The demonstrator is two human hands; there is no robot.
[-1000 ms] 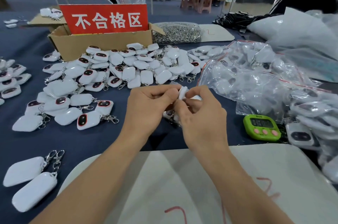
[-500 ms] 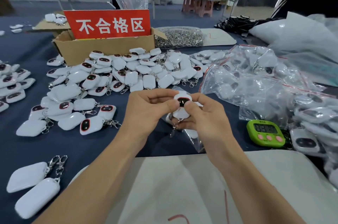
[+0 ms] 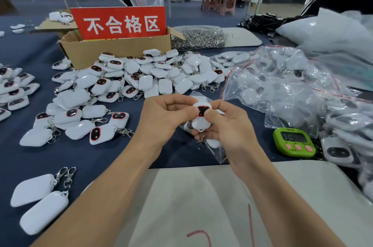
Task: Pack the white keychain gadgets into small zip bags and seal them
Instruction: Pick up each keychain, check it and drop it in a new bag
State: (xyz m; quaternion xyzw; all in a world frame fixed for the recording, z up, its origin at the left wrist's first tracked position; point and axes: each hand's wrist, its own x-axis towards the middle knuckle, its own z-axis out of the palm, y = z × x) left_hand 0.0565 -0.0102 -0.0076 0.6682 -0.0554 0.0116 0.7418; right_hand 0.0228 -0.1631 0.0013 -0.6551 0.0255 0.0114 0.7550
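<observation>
We hold one white gadget (image 3: 201, 117) between both hands, above the dark blue table (image 3: 96, 154) and just before the big loose pile of gadgets (image 3: 141, 77). The left hand (image 3: 161, 119) pinches its left edge with thumb and forefinger, the other fingers curled in. The right hand (image 3: 228, 131) presses its thumb on the face, beside the dark window with the red rim, and its fingers curl under the body. We think the window is turned up to us so that it can be checked before packing, and the two-sided grip keeps the gadget steady for this.

A small clear zip bag (image 3: 217, 150) hangs under the right hand, close by for the next step. The loose pile lies on the left and the filled bags (image 3: 282, 85) on the right, so the work probably goes from one side to the other. The green timer (image 3: 293, 142) stands near the right hand.

We cannot tell if the gadget is already partly in the bag, because the fingers cover its lower end and the clasp. Something white shows through the bag, but it is not clear what it is
</observation>
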